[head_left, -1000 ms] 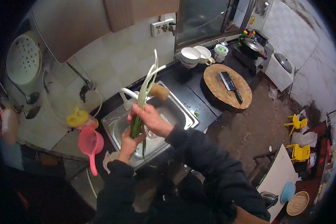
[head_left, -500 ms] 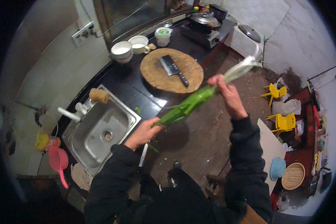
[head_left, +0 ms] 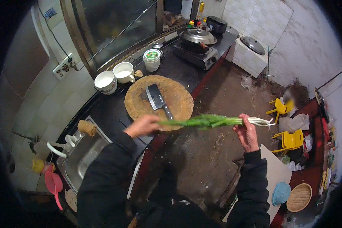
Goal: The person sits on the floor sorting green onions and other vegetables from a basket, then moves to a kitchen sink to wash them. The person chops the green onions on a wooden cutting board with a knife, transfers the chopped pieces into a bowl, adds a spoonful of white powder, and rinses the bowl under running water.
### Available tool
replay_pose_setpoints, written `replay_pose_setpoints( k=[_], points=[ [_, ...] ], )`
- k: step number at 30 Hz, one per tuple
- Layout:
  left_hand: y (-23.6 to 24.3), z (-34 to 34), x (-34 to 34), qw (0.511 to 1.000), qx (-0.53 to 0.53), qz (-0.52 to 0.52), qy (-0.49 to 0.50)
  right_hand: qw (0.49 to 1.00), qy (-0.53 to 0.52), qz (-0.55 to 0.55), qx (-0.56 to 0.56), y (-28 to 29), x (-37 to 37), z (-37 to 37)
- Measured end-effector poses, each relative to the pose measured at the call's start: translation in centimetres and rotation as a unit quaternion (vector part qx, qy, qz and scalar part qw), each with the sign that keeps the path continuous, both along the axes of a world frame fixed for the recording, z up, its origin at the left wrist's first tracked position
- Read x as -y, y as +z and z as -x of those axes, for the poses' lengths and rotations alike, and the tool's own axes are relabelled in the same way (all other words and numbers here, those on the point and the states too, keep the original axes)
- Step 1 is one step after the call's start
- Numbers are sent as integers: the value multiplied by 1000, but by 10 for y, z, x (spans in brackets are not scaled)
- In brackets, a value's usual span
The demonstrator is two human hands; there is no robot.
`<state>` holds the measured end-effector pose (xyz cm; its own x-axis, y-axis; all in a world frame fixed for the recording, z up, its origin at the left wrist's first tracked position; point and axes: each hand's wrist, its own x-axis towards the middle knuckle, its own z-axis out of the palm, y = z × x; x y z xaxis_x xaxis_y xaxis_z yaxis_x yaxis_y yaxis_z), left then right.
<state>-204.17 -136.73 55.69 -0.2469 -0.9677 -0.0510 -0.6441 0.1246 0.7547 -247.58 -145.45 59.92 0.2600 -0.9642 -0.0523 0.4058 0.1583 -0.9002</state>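
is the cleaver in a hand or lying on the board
Lying on the board: the cleaver is flat on the round wooden board, its handle free, while the right hand holds the spring onions.

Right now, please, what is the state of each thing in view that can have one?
Spring onions: uncut, stretched level between the hands
Right hand: closed around their white end
Left hand: at their leaf tips, grip blurred
Cleaver: lying flat on the round chopping board
Pan: covered, on the stove
White tub: lid on
White cup: uncovered
Yellow chairs: upright
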Motion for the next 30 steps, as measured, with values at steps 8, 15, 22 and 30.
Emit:
replay_pose_setpoints(
  k=[8, 15, 22, 30],
  points=[
    [-17, -155, 35, 833, 180, 170, 495, 994, 45, -69, 69, -105, 110, -133],
    [-87, -1, 65, 915, -34, -55, 399, 990, 5, -137, -34, -164, 133, -139],
    [-101, 77, 123, 876, 43, -144, 459, 984, 84, 11, -160, -51, 169, -208],
    [-56, 44, 46, 785, 52, -104, 608, 968, 226, 50, 92, 63, 196, -294]
  ],
)
